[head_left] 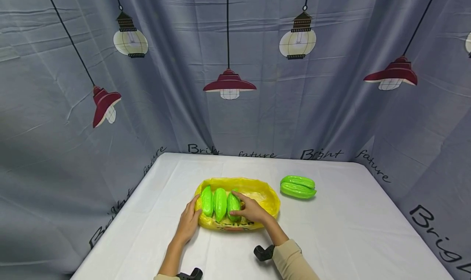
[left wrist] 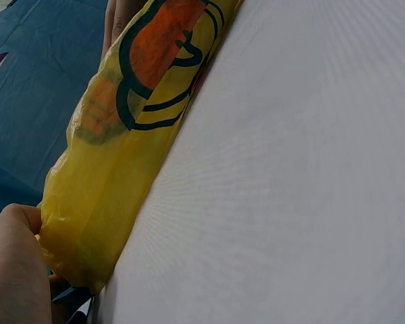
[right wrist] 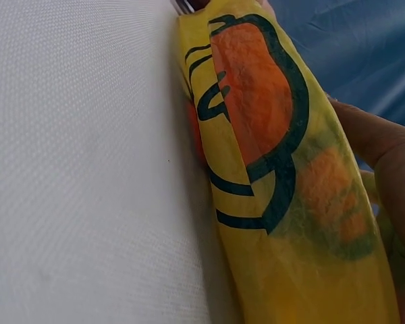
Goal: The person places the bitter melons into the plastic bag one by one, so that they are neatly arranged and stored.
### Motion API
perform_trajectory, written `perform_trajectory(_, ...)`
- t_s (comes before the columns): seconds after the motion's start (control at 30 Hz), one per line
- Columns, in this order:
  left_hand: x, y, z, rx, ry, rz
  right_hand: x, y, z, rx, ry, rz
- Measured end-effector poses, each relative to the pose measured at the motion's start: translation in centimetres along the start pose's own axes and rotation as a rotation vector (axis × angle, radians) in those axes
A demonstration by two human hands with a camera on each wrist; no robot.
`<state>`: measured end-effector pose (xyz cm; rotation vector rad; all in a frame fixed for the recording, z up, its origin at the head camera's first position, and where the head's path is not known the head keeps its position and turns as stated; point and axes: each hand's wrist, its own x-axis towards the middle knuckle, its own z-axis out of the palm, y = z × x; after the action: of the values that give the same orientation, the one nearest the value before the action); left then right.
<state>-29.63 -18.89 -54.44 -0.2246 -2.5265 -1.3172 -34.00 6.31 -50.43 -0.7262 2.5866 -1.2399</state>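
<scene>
A shallow oval tray wrapped in thin yellow plastic lies on the white table. In its left half, three glossy green star fruits stand in a row: the left one, the middle one and the right one. My right hand reaches over the front wall and pinches the right star fruit between thumb and fingers. At the tray's left end my left hand grips the rim. The left wrist view shows the left thumb bent against the yellow plastic. In the right wrist view the printed wall partly hides my right hand.
More green ridged star fruit lies on the white table, right of the tray. A grey-blue curtain printed with lamps surrounds the table's back and sides. Black camera mounts sit on both wrists.
</scene>
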Motion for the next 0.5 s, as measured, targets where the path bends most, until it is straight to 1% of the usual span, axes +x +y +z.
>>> perform_trajectory(0.23,-0.01,-0.07,0.00,0.007,-0.015,-0.008,-0.51,0.14,-0.47,0.031,0.018,0.015)
perform_trajectory(0.5,0.01,-0.07,-0.02,0.005,-0.013,-0.013,-0.50,0.33,-0.59,0.043,0.013,-0.002)
